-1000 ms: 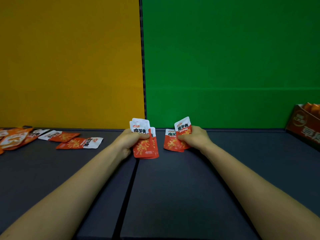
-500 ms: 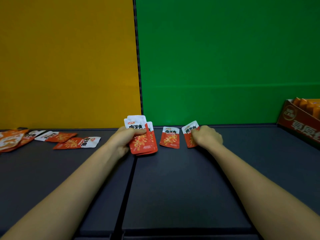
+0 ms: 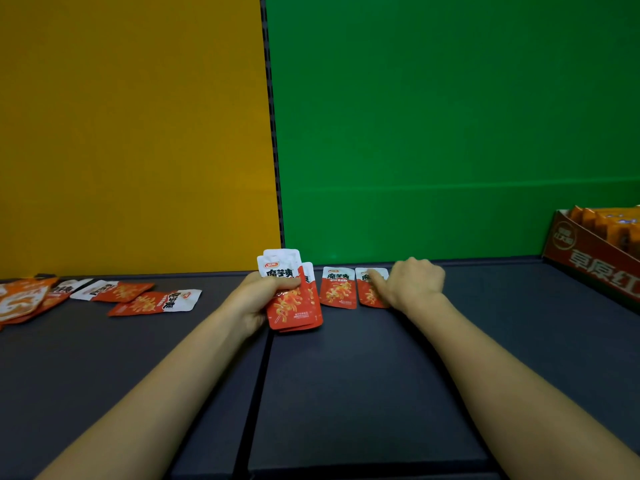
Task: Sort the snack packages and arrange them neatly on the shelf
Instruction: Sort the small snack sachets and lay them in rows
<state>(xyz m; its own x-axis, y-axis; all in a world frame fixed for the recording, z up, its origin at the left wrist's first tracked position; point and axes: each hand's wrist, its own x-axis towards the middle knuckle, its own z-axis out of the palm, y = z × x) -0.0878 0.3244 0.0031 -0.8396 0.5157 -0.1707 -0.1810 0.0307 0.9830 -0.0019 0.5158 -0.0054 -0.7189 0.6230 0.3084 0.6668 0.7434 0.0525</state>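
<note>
**Snack packets (image 3: 294, 303): row barely begun**

Two red packets lay flat, side by side at the back of the dark shelf (image 3: 346, 393). The right hand (image 3: 412, 284) pressed the second packet (image 3: 370, 289) with a straight forefinger, its other fingers curled. The left hand (image 3: 258, 296) gripped a fanned stack beside the first packet (image 3: 338, 288). Loose packets (image 3: 152, 301) lay unsorted farther left, so most work seemingly lay ahead.

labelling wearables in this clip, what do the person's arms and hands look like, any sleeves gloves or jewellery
The left forearm and right forearm are bare, with no sleeve in view down to the frame edge. The left hand and right hand are ungloved; no ring, watch or wristband shows on the visible sides.
</note>
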